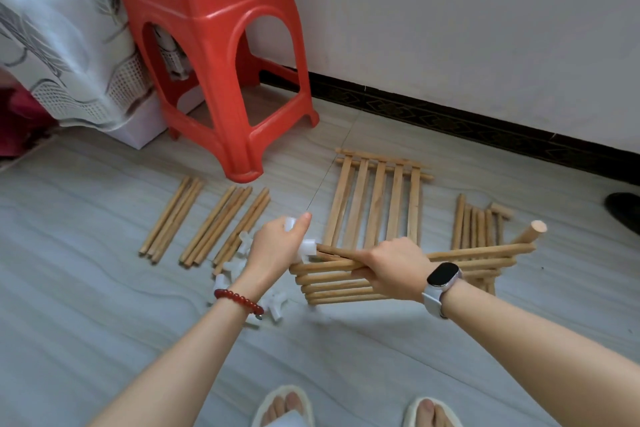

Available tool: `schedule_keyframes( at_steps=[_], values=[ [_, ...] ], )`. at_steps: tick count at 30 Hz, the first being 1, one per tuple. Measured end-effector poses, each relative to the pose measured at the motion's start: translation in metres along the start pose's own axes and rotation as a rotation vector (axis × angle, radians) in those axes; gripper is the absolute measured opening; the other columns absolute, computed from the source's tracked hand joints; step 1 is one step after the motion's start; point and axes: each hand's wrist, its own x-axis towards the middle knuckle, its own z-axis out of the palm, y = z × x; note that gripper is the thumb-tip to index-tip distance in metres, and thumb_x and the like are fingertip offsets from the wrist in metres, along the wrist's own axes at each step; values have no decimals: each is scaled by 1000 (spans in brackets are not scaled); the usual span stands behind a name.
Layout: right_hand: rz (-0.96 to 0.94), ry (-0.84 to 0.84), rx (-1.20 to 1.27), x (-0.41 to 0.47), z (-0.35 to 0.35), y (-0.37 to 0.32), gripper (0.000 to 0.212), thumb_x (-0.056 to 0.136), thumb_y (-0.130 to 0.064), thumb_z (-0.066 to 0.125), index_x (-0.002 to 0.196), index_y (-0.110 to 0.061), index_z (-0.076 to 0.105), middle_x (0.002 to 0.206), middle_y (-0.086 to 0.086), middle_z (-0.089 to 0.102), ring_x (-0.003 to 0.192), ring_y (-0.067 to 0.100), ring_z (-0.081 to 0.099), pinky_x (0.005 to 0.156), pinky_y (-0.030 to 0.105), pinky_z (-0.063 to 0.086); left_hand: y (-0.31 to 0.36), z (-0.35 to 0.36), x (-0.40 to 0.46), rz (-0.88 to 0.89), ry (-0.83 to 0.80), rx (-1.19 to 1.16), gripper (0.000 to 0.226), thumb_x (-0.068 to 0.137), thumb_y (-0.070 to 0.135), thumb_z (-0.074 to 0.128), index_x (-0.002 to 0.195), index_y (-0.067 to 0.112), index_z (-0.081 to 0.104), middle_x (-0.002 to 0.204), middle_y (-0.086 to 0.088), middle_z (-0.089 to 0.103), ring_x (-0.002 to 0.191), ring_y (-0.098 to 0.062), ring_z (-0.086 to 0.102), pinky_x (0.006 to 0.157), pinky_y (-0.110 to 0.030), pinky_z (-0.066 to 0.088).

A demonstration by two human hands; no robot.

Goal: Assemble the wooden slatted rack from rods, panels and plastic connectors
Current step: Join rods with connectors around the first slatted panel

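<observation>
My left hand grips a white plastic connector fitted on the end of a rod of a slatted wooden panel. That panel is lifted off the floor and tilted, and my right hand grips its rods near the middle. A second slatted panel lies flat on the floor behind it. Loose white connectors lie under my left wrist. Three bundles of long rods lie to the left, and shorter rods lie to the right.
A red plastic stool stands at the back left next to a cloth-covered bed. The white wall with its dark skirting runs behind. A dark shoe is at the right edge. My slippered feet are at the bottom.
</observation>
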Motion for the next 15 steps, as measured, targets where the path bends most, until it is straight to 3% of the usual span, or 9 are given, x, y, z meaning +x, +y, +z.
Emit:
schedule_keyframes(
  at_steps=[3,6,9,11,13,15],
  values=[
    [-4,181,-84,15,-19,8,18,98,-35,35,100,-24,50,74,0,57,71,28,59,56,30,38,13,-22,16,117,113,-106,51,92,39,50,68,-6,55,56,3,55,56,-11,50,59,-25,38],
    [32,240,-56,32,-17,22,25,100,-33,31,116,-24,49,88,0,57,79,23,55,58,30,35,18,-27,26,253,134,20,38,90,43,51,71,12,62,66,10,60,63,3,51,56,-11,36],
    [101,57,6,53,19,32,42,100,-23,30,142,-26,28,109,6,50,101,26,47,74,33,31,-10,-7,30,376,45,151,22,89,39,56,85,19,65,91,8,60,90,-4,53,78,-18,38],
    [130,-23,-8,65,49,37,54,97,-15,35,146,-29,16,112,7,45,104,27,42,81,35,30,-41,8,31,392,-30,162,29,90,43,53,103,20,66,106,9,56,105,-8,49,90,-24,38],
    [117,-64,-35,74,81,38,63,94,-9,37,147,-30,11,112,7,42,105,26,40,84,37,31,-77,19,31,304,-16,81,43,92,50,41,118,22,61,113,12,51,113,-6,45,97,-24,34],
    [103,-143,-63,77,113,35,66,94,-7,35,148,-30,7,117,9,41,109,27,38,87,38,31,-118,29,31,168,75,24,39,96,40,37,120,19,59,113,10,51,116,-10,46,98,-26,35]
  ],
)
